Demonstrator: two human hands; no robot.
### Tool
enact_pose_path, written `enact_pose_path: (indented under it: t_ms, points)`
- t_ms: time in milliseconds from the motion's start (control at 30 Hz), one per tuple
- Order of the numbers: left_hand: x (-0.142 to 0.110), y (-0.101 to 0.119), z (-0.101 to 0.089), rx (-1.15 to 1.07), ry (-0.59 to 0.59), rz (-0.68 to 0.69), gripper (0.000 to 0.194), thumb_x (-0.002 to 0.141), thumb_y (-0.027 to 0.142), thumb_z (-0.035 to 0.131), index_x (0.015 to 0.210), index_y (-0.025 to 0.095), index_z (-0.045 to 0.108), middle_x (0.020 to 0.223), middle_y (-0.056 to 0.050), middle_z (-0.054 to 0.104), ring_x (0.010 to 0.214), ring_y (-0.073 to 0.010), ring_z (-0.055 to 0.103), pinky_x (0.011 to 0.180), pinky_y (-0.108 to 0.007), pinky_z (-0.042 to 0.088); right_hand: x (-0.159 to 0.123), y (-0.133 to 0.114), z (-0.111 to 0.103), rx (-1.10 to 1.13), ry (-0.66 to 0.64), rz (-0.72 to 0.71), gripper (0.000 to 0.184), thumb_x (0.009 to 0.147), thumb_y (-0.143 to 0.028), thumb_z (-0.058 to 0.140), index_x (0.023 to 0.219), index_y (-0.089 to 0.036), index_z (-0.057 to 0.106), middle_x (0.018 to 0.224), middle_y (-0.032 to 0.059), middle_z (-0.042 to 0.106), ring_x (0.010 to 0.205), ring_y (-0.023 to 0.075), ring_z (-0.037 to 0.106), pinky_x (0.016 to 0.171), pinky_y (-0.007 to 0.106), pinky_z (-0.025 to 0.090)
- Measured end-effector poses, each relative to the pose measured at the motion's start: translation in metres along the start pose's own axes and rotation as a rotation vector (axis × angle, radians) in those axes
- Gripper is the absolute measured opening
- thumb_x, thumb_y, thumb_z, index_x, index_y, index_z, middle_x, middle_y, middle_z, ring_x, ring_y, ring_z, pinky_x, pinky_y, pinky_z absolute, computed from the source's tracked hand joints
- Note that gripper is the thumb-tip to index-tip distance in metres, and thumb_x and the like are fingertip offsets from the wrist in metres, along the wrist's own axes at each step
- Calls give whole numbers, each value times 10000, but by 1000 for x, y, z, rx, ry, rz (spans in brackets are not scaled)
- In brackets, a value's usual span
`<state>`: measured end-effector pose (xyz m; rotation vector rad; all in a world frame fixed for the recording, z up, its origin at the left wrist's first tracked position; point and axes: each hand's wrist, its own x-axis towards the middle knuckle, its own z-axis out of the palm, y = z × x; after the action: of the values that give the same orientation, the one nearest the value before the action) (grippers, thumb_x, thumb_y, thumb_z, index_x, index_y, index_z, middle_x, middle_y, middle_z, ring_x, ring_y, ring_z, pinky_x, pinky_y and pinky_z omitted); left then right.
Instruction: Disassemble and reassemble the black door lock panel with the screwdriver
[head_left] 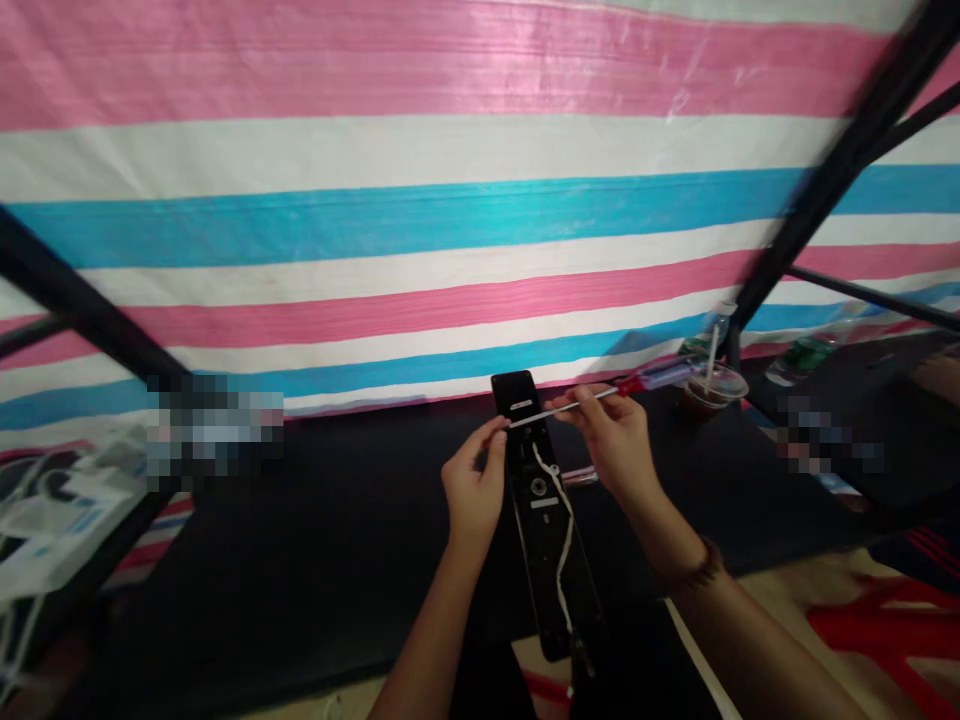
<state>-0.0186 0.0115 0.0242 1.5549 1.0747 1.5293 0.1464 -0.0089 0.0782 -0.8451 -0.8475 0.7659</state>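
My right hand [619, 445] grips a screwdriver [559, 410] by its shaft, just ahead of the red and clear handle, which points to the right. Its tip reaches the fingertips of my left hand [476, 480], which are pinched together; whatever is between them is too small to make out. Below both hands a long black device panel [536, 540] lies lengthwise, its near end towards me. A white cable [568, 530] runs down the panel to a connector at the near end. Small labels and a round fitting show on its surface.
The panel rests on a black table [337, 520]. To the right stand a plastic cup with a straw [712, 385] and bottles [802, 355]. A slim pinkish item [580, 477] lies beside the panel. White boxes and cables [67, 510] are at left. Striped sheeting [450, 230] hangs behind.
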Motion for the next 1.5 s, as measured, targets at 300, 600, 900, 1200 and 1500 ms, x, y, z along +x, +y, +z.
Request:
enact_pose_path:
  t_ms: [300,600,900,1200,1500]
  points:
    - [-36,-4,-23,-137,27,-262,273,886,393,662,944,152,777,749,-76,777,696,-201,739,665,-304,599,-60,6,-4,95,149,143,278,741,-412,860,796,-179,719,768,46,761,773,205,775,703,283,643]
    - [-37,-68,-91,522,-164,-14,148,881,247,626,915,252,770,919,-54,791,872,-266,750,844,-428,601,-71,30,-120,-603,296,124,562,874,-712,544,846,-170,688,472,-29,520,390,139,495,383,250,365]
    - [-39,-74,-101,642,-134,77,121,881,291,651,928,246,752,953,-38,782,925,-238,736,874,-388,597,-87,74,-155,-1063,0,169,645,776,-799,517,759,-181,699,493,19,578,434,189,550,429,278,376]
    - [92,-97,-241,820,511,-50,315,984,332,514,1093,67,642,1068,-163,701,1052,-320,663,1011,-576,477,-87,77,-154,-1130,-32,62,685,815,-817,461,795,-182,716,578,66,668,476,222,609,474,300,427]
    - [139,-75,-254,733,575,27,288,971,398,521,1134,181,616,1419,-164,537,1445,-449,342,1188,-694,245,-88,81,-157,-1167,17,69,493,842,-677,496,793,-230,697,613,76,690,518,272,659,488,334,443]
